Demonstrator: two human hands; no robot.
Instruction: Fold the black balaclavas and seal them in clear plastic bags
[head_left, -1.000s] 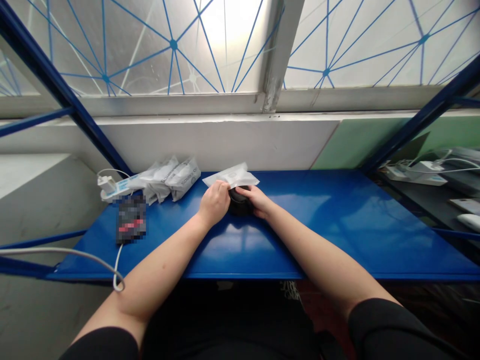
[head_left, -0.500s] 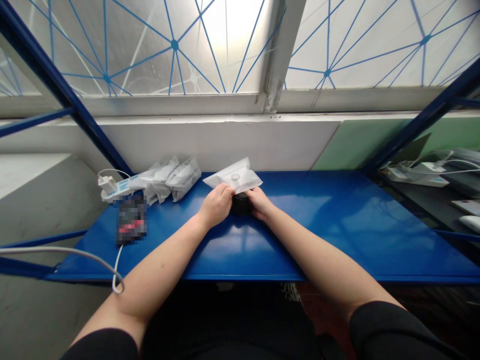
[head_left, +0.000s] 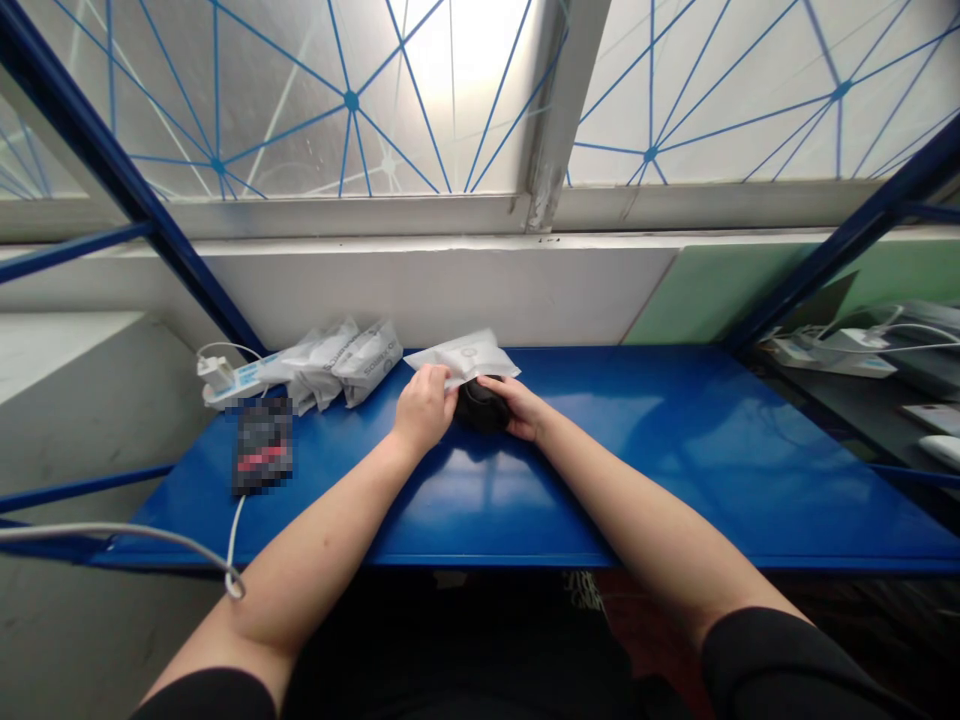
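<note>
Black puck [head_left: 481, 405], gripped how?

It is cupped by the right hand [head_left: 519, 408], fingers closed over it, on the blue shelf [head_left: 600, 500].

And the left hand [head_left: 424, 405]?

It is laid on the white bag [head_left: 461, 355], just beside the puck; whether the bag is pinched cannot be told.

Further out?

Sachets [head_left: 345, 365] and a power strip [head_left: 240, 382] are lying left, along the far edge; a blurred packet [head_left: 262, 445] is nearer.

Round black disc [head_left: 482, 405] on blue metal shelf [head_left: 675, 490]; flat white plastic pouch [head_left: 465, 352] just behind it; white bagged packets [head_left: 337, 365] left of it; pixelated flat packet [head_left: 262, 445] farther left
</note>
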